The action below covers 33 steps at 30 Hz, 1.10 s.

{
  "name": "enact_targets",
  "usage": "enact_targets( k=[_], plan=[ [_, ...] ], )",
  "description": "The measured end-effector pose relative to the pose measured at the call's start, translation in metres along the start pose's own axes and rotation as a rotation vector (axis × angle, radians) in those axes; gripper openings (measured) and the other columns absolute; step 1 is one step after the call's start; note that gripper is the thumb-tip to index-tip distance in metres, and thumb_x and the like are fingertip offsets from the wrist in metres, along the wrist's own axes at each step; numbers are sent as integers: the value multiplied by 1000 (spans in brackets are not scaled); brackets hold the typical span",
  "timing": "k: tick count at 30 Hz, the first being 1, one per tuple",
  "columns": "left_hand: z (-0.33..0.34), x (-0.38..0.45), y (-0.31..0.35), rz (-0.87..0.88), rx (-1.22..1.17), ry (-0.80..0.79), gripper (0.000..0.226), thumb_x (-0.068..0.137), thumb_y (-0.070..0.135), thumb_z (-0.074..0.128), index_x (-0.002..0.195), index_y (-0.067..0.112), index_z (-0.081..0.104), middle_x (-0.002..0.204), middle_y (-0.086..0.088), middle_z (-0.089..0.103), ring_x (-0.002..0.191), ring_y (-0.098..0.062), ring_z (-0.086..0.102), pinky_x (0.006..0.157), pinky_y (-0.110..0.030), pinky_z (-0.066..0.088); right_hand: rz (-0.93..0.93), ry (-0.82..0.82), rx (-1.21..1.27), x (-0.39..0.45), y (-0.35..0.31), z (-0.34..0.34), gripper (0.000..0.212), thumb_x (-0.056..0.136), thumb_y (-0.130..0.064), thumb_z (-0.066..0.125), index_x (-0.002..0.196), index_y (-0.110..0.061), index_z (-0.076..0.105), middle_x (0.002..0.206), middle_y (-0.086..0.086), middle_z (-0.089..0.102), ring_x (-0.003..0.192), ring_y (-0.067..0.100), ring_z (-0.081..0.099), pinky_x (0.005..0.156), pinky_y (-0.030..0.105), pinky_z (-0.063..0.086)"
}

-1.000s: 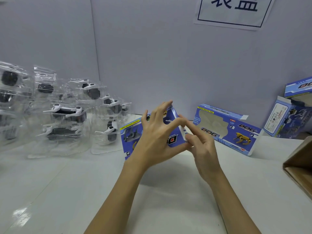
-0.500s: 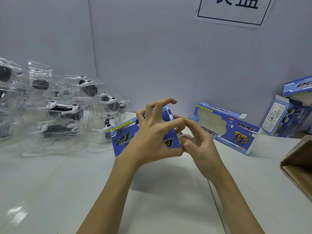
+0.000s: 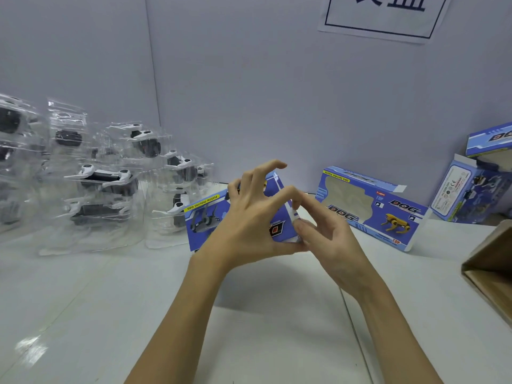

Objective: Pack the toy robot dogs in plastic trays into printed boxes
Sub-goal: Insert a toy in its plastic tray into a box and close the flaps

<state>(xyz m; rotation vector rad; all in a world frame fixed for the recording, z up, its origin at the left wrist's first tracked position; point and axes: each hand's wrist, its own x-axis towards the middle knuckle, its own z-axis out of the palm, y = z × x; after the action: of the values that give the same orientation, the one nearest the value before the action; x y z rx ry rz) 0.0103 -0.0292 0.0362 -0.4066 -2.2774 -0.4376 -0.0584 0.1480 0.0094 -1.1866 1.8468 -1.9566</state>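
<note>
**Both hands at one end of a blue box**

While the left hand (image 3: 249, 225) grips the blue printed cardboard box (image 3: 206, 217) above the white table (image 3: 83, 300), thumb beneath the near edge and fingers arched over its front, the right hand (image 3: 329, 236) meets it at the box's right end, its bent fingers and thumb pinching the white end flap (image 3: 294, 217). The box is tilted, its yellow strip of lettering reading upside down, and a grey dog is printed on the exposed left part of its face. Whether a tray is already inside cannot be told.

In the same head view, to the left, a heap of clear plastic trays (image 3: 91, 189) holding black-and-white toy robot dogs (image 3: 105, 178) leans against the pale wall (image 3: 249, 92), well apart from the hands. To the right of the held box, a second blue windowed box (image 3: 368, 206) printed with a yellow dog lies on the table near the wall. Farther right, more blue boxes (image 3: 471, 189) are stacked at the frame's edge. A brown cardboard carton (image 3: 490, 270) juts in from the right, and a white paper sign (image 3: 385, 15) hangs on the wall above.
</note>
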Motion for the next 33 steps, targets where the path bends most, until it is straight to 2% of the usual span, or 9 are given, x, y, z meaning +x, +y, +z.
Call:
enact_targets(
  k=[4,6,9,16,20,24,26,30,33],
  plan=[
    [6,1,-2,-50,-3,66,45,77,58,77,111,30,67,157,-2,36,133,-27,44,105,-54,32,-48,79,-55,0,2,13,41,107,-35,56,146,-45,55,145,-10,62,133,19,61,99,34,57],
    [9,2,-3,-75,20,117,39,75,51,80,105,30,67,154,-1,40,131,-28,45,102,-55,33,-81,145,-98,1,4,24,44,107,-35,50,151,-34,52,149,-12,58,138,14,55,104,26,53],
    [10,2,-5,-85,32,153,35,74,47,82,100,30,65,152,-1,42,131,-29,45,99,-56,34,-119,195,-104,2,6,37,51,107,-31,47,156,-18,45,151,-11,56,137,5,54,96,12,50],
    [11,2,-4,-74,36,125,31,72,48,78,93,32,63,152,1,40,131,-27,42,101,-55,31,-39,236,62,1,-3,27,31,105,-14,58,130,-26,69,125,-6,75,117,15,71,90,22,58],
    [12,2,-6,-137,14,179,32,73,50,78,95,34,61,149,2,38,128,-24,42,102,-54,31,-92,272,-109,-1,-1,41,34,108,-26,48,140,-30,60,140,-3,67,126,8,63,96,17,53],
    [11,2,-8,-135,-15,201,46,72,45,83,109,34,58,149,3,38,130,-25,43,106,-51,29,-89,263,-204,-2,7,48,55,100,-32,58,154,-29,45,153,1,54,136,13,56,105,28,52],
    [11,3,-8,-126,19,198,45,73,41,83,110,30,60,150,1,39,130,-26,43,105,-51,30,-109,264,-236,-2,6,48,54,101,-27,59,153,-32,45,157,-4,50,139,10,52,108,29,51],
    [15,2,-5,-111,50,196,41,72,32,84,107,26,63,150,-2,42,129,-27,43,104,-55,32,-160,267,-281,-2,5,51,51,107,-14,55,136,-55,46,163,-12,41,145,6,45,103,22,50],
    [17,2,-6,-86,16,196,43,75,40,76,112,22,62,150,-4,41,129,-27,45,106,-54,31,-156,333,-235,-3,7,48,47,105,-8,56,136,-44,55,159,-6,47,134,-8,51,97,19,54]
  ],
)
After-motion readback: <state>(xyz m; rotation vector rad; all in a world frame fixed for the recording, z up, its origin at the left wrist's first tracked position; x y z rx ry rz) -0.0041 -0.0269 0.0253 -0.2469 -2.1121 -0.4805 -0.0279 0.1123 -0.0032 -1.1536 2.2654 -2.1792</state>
